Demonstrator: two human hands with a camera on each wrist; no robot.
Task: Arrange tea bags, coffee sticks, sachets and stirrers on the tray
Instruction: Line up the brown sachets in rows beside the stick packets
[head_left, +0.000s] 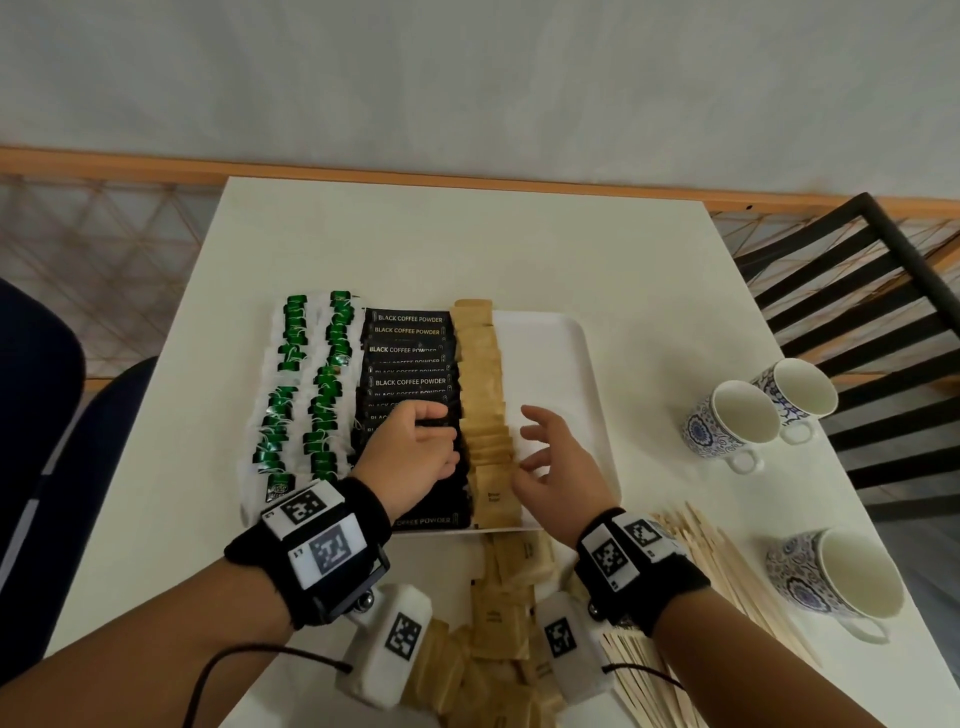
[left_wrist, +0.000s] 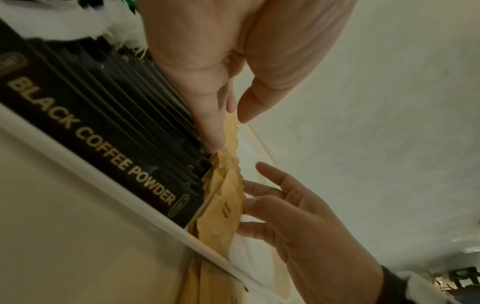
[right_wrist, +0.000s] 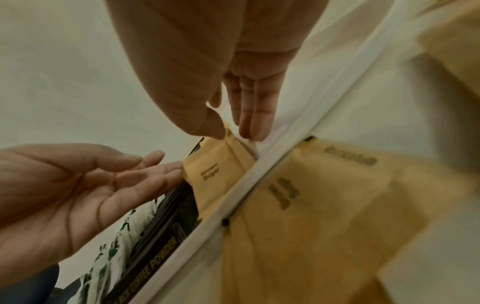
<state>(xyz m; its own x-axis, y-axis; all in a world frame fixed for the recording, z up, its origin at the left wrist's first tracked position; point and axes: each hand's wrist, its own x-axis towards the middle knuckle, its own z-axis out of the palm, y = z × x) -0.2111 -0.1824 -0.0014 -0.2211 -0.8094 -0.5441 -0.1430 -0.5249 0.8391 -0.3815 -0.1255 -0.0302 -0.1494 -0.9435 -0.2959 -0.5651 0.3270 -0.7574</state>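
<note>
Both hands (head_left: 410, 452) (head_left: 558, 467) relaxed, apparently grasping nothing, flanking upright sachets (head_left: 485, 395) on tray (head_left: 571, 364); risk: a nudge toppling row.

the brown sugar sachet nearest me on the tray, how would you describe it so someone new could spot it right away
Start at the white tray in the middle of the table. Its filled columns run green-tagged tea bags, black coffee sticks, then a column of tan sachets. The brown sugar sachet is the last one at the near rim, between the two hands, lying fully exposed with small dark print, while the others are overlapped.
</note>
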